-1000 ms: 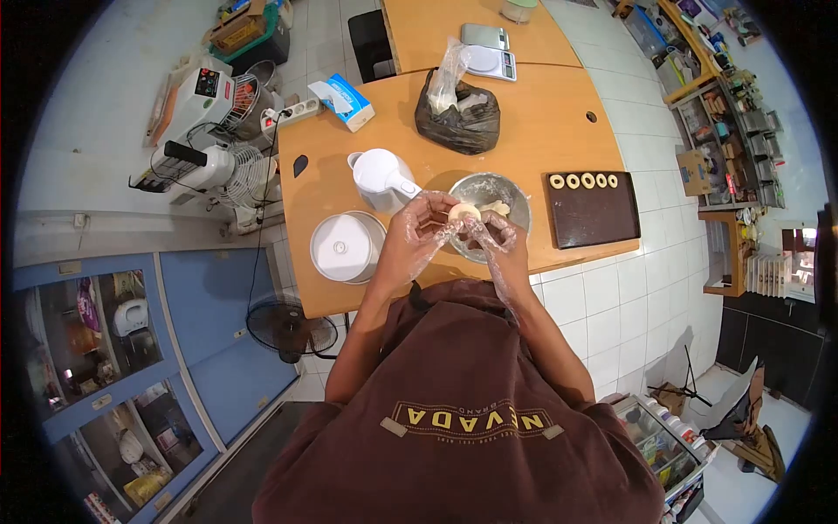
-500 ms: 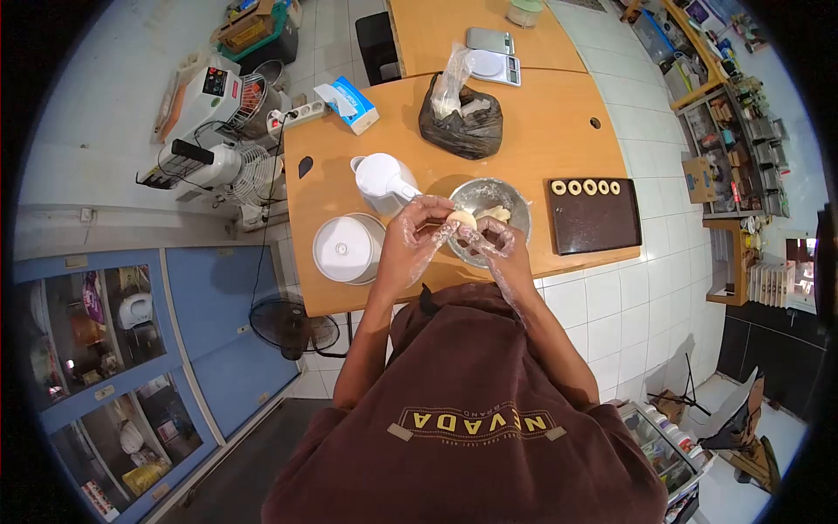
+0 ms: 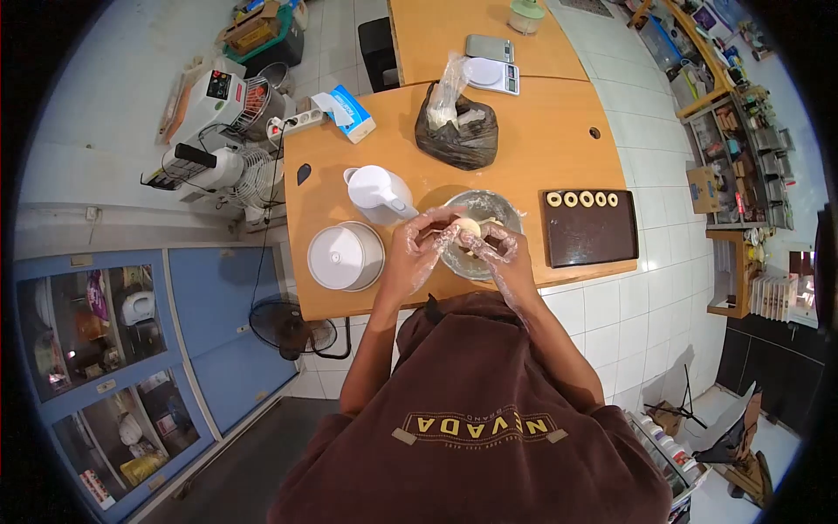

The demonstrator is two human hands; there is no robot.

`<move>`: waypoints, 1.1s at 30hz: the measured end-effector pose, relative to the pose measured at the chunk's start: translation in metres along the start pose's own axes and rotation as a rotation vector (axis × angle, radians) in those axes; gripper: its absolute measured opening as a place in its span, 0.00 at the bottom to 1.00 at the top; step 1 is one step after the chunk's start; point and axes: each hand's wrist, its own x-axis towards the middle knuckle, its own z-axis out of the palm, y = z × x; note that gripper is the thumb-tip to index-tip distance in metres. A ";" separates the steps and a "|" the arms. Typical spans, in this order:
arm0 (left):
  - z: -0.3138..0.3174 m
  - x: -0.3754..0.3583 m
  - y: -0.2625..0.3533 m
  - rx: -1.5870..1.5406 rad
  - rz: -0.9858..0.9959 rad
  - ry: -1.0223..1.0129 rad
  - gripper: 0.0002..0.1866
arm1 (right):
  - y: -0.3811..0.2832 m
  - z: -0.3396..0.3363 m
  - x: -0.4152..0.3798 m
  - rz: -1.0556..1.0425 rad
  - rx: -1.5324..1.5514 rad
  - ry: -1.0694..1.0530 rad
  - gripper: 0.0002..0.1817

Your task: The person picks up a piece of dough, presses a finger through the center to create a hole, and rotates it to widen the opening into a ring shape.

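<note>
Over the metal bowl point(image 3: 515, 212), both hands are closed around a small pale piece of dough point(image 3: 470, 226). My left hand point(image 3: 426, 249) pinches it from the left with flour-covered fingers. From the right, my right hand point(image 3: 504, 251) grips the same piece, its thumb pressed against the dough. More dough shows in the bowl, partly hidden behind my right fingers. On the right of the table lies a dark baking tray point(image 3: 590, 236) with a row of several ring-shaped dough pieces point(image 3: 586, 200) along its far side.
A white jug point(image 3: 377, 192) and a white lidded round container point(image 3: 340, 258) stand left of my hands. Farther back are a black plastic bag point(image 3: 463, 140), a tissue pack point(image 3: 351, 113) and a kitchen scale point(image 3: 491, 75). A fan point(image 3: 292, 327) stands by the table's left edge.
The view has shifted slightly, so the table things sit a little differently. My hands still hold the dough piece, which has turned slightly between my fingers.
</note>
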 end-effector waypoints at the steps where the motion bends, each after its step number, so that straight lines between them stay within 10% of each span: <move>1: 0.003 0.001 0.001 -0.040 0.002 0.012 0.17 | 0.000 -0.002 0.001 -0.013 -0.002 0.001 0.12; 33: 0.079 0.037 -0.006 0.085 -0.107 0.064 0.20 | -0.008 -0.081 0.014 -0.056 0.138 0.023 0.11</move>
